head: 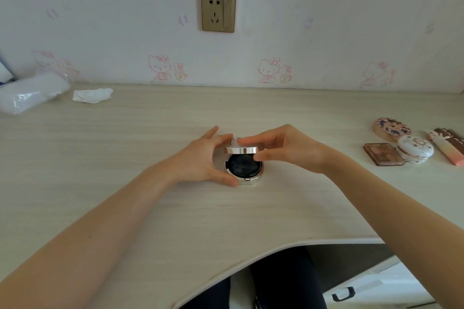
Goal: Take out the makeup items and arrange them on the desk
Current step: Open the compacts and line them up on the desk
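At the middle of the worktop (175, 208), one round cushion compact (243, 167) is being kept flat on the surface, its dark inner disc facing up and its metallic lid (241, 149) hinged partly open at the far side. The left hand (200, 158) is being curled around the left wall of the base, thumb at the near rim, apparently so that the case is being stopped from sliding or tipping while the lid is worked. The right hand (281, 149) is being pinched on the lid, with fingers laid over its top edge and the thumb under its near edge; whether the lid is being raised or lowered cannot be told. Well apart, at the right edge, four further makeup items are being kept in a loose cluster, probably as the arranged group: one round patterned compact (391, 128), one white round compact (415, 149) just in front of it, one brown eyeshadow palette (383, 154) touching or nearly touching the white one, and one slim pink stick (449, 149) beside a brown packet that is being cut off by the frame. At the far left, one clear plastic bag (30, 94) and one crumpled tissue (92, 95) are lying near the wall, away from the cosmetics. One wall socket (218, 10) is being seen above.
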`<state>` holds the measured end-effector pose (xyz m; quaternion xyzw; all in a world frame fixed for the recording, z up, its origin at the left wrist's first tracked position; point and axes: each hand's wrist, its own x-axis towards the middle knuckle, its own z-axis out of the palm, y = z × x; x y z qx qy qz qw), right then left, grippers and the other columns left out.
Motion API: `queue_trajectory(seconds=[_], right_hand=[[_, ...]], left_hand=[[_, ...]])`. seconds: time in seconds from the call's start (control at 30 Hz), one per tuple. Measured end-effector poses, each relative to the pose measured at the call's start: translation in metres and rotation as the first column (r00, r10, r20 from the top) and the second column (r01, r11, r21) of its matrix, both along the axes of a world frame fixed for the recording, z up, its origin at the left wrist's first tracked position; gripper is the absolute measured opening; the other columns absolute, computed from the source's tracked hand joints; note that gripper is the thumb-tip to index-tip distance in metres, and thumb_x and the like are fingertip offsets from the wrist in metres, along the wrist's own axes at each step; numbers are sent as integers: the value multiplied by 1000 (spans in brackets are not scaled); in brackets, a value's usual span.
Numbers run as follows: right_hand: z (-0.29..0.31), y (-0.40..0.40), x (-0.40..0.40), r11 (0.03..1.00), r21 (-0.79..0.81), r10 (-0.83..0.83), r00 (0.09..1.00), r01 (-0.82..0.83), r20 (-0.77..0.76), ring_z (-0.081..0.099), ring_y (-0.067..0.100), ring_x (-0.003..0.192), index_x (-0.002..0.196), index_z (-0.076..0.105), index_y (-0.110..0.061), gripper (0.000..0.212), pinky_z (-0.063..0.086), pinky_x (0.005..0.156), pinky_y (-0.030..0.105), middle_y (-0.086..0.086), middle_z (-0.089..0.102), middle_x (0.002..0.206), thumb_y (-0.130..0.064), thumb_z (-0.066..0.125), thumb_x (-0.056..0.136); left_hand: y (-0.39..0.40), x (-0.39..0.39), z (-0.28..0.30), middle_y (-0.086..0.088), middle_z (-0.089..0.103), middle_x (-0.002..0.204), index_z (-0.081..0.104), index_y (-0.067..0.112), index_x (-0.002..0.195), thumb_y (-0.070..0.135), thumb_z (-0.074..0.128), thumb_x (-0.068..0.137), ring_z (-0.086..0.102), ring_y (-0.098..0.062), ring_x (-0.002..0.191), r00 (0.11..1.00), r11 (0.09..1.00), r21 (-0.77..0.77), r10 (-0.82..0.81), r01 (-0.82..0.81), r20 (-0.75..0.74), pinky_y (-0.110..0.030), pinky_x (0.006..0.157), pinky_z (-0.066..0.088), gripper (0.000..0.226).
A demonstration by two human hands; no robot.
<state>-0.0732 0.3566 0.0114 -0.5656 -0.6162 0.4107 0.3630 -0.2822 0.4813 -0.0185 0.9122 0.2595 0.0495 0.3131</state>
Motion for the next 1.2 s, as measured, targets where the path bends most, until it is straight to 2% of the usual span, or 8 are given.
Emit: queue_trajectory(seconds=[0.07, 0.17, 0.33, 0.5, 0.63, 0.8, 0.97, 1.2], right_hand=[[1, 1, 1, 1000, -19, -8, 1000, 8, -12, 65, 6, 99, 120, 67, -21, 36, 46, 85, 12, -12, 72, 103, -8, 66, 87], [2, 3, 1, 1000, -21, -3, 999, 3, -33, 63, 6, 108, 122, 65, -21, 34, 46, 87, 11, -9, 70, 113, -12, 64, 89], [2, 7, 3, 1000, -31, -1, 996, -2, -90, 64, 11, 110, 122, 65, -26, 32, 49, 87, 16, -2, 71, 112, -18, 63, 91], [3, 11, 5, 999, -41, -40, 992, 35, -121, 65, 11, 108, 117, 67, -29, 29, 50, 85, 14, 0, 71, 110, -20, 65, 89], [4, 13, 4, 998, -39, -56, 993, 52, -107, 65, 9, 108, 117, 67, -27, 29, 50, 85, 14, -4, 71, 111, -18, 64, 90], [10, 16, 2, 997, -52, -64, 996, 61, -64, 64, 8, 109, 120, 65, -24, 29, 51, 93, 23, -5, 70, 113, -16, 59, 93], [15, 17, 2, 994, -70, -89, 996, 88, -17, 62, 8, 112, 124, 62, -22, 29, 50, 99, 33, -5, 68, 117, -19, 55, 96], [16, 16, -3, 987, -82, -134, 991, 135, 25, 58, 9, 117, 129, 57, -23, 33, 49, 100, 34, -3, 64, 122, -21, 55, 96]], left_hand=[[-1, 0, 2, 13, 16, 159, 23, 31, 150, 69, 79, 51, -12, 5, 143, 1000, 1000, 14, 3, -3, -30, -33, 120, 10, 120], [-2, -1, 1, 11, 12, 159, 23, 32, 149, 66, 81, 52, -4, 6, 142, 999, 999, -12, 32, -32, 4, -27, 117, 12, 118], [-3, -1, -5, 18, 23, 154, 19, 36, 149, 58, 86, 52, 17, 15, 130, 993, 996, -46, 77, -73, 92, -15, 104, 19, 120], [-2, 0, -6, 18, 35, 150, 22, 35, 149, 54, 87, 52, 31, 6, 134, 983, 986, -120, 128, -112, 134, -20, 107, 28, 118], [-5, 0, -7, 19, 40, 146, 24, 34, 149, 51, 87, 55, 34, 7, 133, 976, 984, -128, 143, -122, 167, -19, 105, 28, 114], [-10, 1, -4, 19, 47, 142, 26, 34, 148, 43, 88, 60, 36, 5, 134, 971, 982, -146, 148, -121, 190, -32, 115, 29, 108], [-14, 1, -6, 20, 50, 139, 24, 32, 149, 41, 87, 63, 34, 11, 130, 959, 977, -138, 188, -160, 215, -18, 105, 25, 108], [-17, 1, -6, 24, 55, 132, 28, 33, 147, 39, 86, 65, 37, 6, 130, 946, 969, -151, 226, -194, 231, -19, 102, 26, 101]])
